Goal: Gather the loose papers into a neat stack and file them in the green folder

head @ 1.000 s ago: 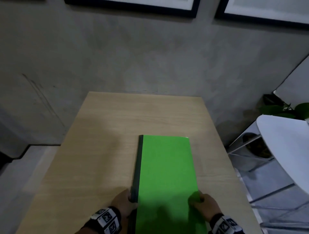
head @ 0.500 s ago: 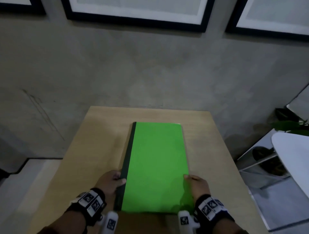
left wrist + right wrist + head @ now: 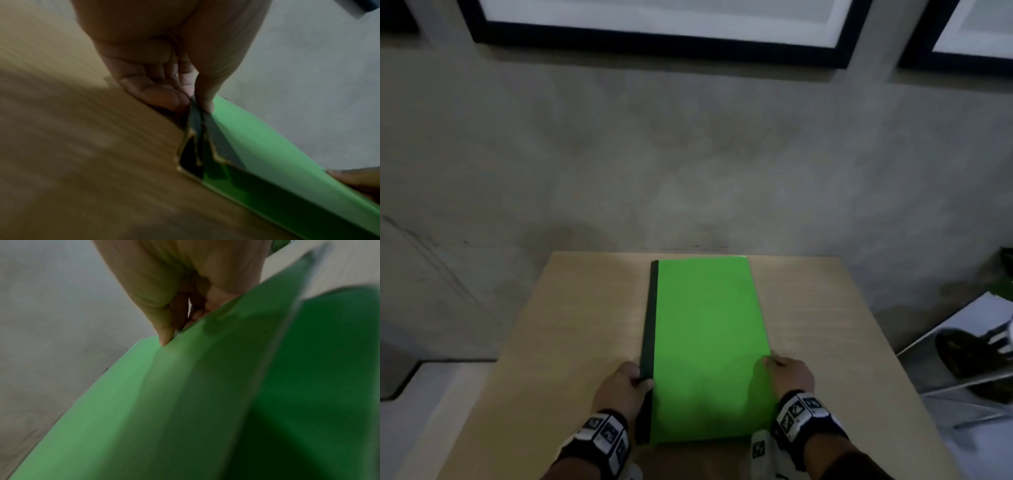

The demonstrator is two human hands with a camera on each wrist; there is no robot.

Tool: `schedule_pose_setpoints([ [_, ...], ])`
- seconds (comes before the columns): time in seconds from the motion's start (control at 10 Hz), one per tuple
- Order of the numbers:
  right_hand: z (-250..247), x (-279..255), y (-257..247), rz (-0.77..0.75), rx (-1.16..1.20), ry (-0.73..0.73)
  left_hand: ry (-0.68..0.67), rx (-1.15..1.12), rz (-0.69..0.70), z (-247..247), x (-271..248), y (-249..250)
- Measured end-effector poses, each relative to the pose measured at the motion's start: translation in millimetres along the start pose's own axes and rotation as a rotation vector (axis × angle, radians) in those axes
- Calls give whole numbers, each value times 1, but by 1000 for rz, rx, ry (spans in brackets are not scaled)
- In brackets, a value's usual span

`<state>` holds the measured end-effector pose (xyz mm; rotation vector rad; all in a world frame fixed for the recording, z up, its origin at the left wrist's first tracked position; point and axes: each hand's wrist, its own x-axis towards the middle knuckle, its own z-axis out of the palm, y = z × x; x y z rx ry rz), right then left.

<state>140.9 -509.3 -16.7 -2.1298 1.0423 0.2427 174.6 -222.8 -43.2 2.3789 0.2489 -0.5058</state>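
The green folder (image 3: 709, 346) with a dark spine lies closed lengthwise on the wooden table (image 3: 571, 325), its far end near the wall. My left hand (image 3: 635, 377) pinches the dark spine (image 3: 200, 123) near the front end, thumb on top. My right hand (image 3: 777, 368) grips the folder's right edge (image 3: 185, 369), thumb on the cover and fingers beneath. In the right wrist view the cover stands a little off the lower leaf. No loose papers show; whatever lies inside is hidden.
A grey concrete wall (image 3: 688, 154) rises right behind the table, with black-framed pictures (image 3: 661, 27) above. A white chair and its metal legs (image 3: 969, 359) stand off the right side. Bare tabletop flanks the folder on both sides.
The folder has slid away from me toward the wall, both hands still holding its sides. The head view has tilted up, showing more wall and frames.
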Motion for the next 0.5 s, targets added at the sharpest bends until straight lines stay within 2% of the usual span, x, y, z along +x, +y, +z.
schedule_pose_setpoints([
  [0.1,0,5,-3,18,-3,-4,-5,12,21,-2,8,-4],
  [0.2,1,3,1,-39,-45,-11,-14,8,25,-3,9,-7],
  [0.3,-7,-10,5,-110,-101,-58,-35,-67,4,-12,-5,-4],
  [0.4,-28,-26,19,-158,-117,-95,18,-105,27,-27,-29,-11],
  [0.5,-56,-55,67,-198,-167,-127,3,-123,16,-47,-73,-44],
])
